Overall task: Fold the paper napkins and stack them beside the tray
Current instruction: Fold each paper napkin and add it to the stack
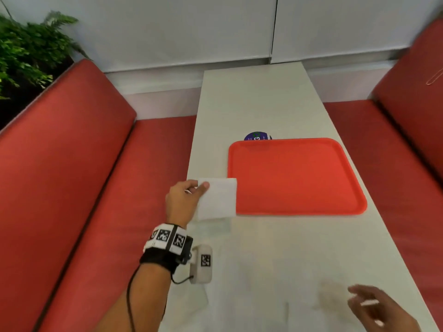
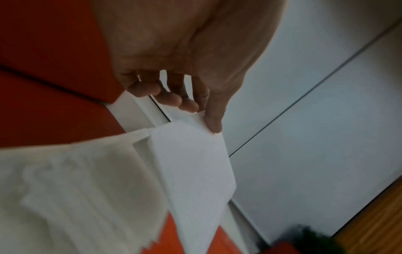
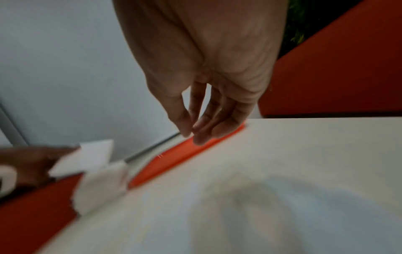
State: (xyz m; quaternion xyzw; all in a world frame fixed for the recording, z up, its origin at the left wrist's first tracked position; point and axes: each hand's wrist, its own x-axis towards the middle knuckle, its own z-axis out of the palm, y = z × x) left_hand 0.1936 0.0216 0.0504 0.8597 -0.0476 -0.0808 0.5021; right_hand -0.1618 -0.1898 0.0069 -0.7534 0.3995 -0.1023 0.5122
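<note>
Left wrist: black strap (image 1: 155, 258), marker-tagged white band (image 1: 167, 237).

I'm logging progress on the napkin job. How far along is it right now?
Done: some folded napkins seem to lie as a stack left of the tray, though blurred. In hand: the left hand pinches a folded napkin above that spot, not yet set down. Left: the right hand holds nothing; blurred white paper near it may need folding.

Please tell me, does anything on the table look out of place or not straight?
Little stands out. The folded napkin pinched by the left hand overlaps the left rim of the tray instead of lying beside it. A round blue sticker is partly hidden behind the tray's far edge.
</note>
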